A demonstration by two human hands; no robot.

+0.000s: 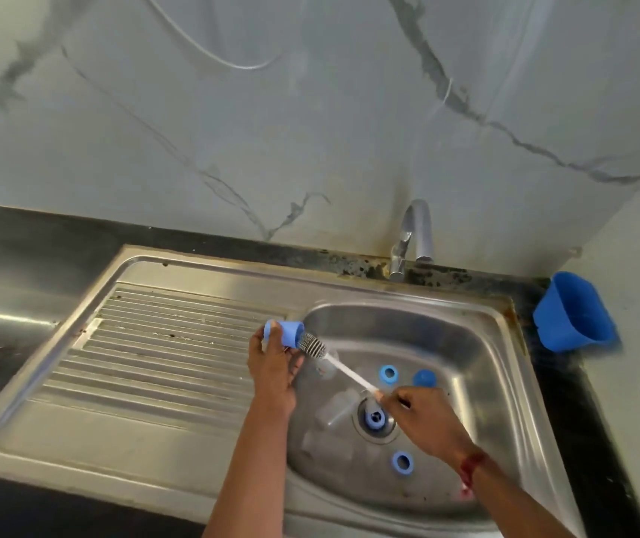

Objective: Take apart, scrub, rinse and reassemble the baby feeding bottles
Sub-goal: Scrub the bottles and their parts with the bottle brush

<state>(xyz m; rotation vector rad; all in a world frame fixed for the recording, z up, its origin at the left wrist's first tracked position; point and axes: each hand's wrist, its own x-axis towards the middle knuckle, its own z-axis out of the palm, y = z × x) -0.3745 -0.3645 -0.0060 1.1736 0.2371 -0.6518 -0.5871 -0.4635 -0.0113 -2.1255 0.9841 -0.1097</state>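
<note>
While my left hand [274, 372] curls its fingers [262, 341] round a blue cap [291, 335] over the basin's left edge, my right hand [425, 425] pinches the tip of the brush [312, 345] handle, bristles at the cap's mouth. Down in the sink [477, 343] lie clear bottles [336, 411] and blue rings [388, 374] (one sits on the drain). A blue tub [574, 312] stands on the desk at right.

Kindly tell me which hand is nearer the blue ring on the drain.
Right. The right hand is just beside the blue ring; the left hand is farther off to its left.
</note>
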